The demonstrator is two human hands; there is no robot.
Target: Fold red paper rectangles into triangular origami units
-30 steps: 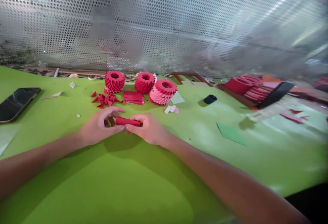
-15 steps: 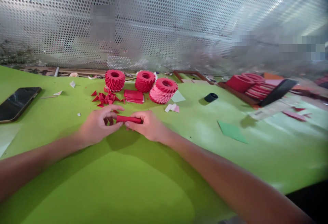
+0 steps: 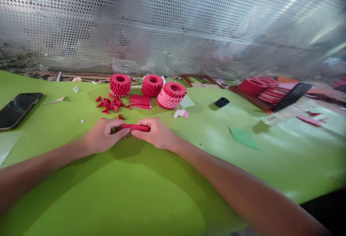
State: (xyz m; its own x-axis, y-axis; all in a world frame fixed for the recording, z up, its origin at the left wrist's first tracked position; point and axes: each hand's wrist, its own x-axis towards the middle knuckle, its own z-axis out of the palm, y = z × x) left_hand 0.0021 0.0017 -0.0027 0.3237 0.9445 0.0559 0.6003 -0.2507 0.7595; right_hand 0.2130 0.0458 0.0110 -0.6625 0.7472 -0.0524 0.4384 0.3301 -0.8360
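Tight red paper roll (image 3: 135, 127), lying level just above the lime-green bench (image 3: 108, 192), near the bench's front edge and slightly left of centre. Left hand (image 3: 104, 135) almost closed, curled around the roll's left end and pinching it. Right hand (image 3: 156, 133) equally closed on the right end, with the two hands almost touching beneath the roll.

Just beyond the left hand at 12 o'clock, a small red paper triangle (image 3: 121, 117). At 11 o'clock, a loose scatter of folded red paper triangles (image 3: 110, 104). Further out, a ribbed red folded-paper ring (image 3: 120, 85) at 11 o'clock and a second ribbed red ring (image 3: 152, 85) at 12 o'clock, with a flat stack of red paper strips (image 3: 140, 101) in front of them. At 1 o'clock, a red-and-pink ribbed paper ring (image 3: 171, 95), beside small pale pink paper scraps (image 3: 180, 113). Far off at 9 o'clock, a black smartphone (image 3: 18, 105) lying flat. At 2 o'clock, a short dark cylinder (image 3: 222, 102). At 3 o'clock, a green paper diamond (image 3: 243, 138). Behind everything, a perforated metal screen (image 3: 173, 23).
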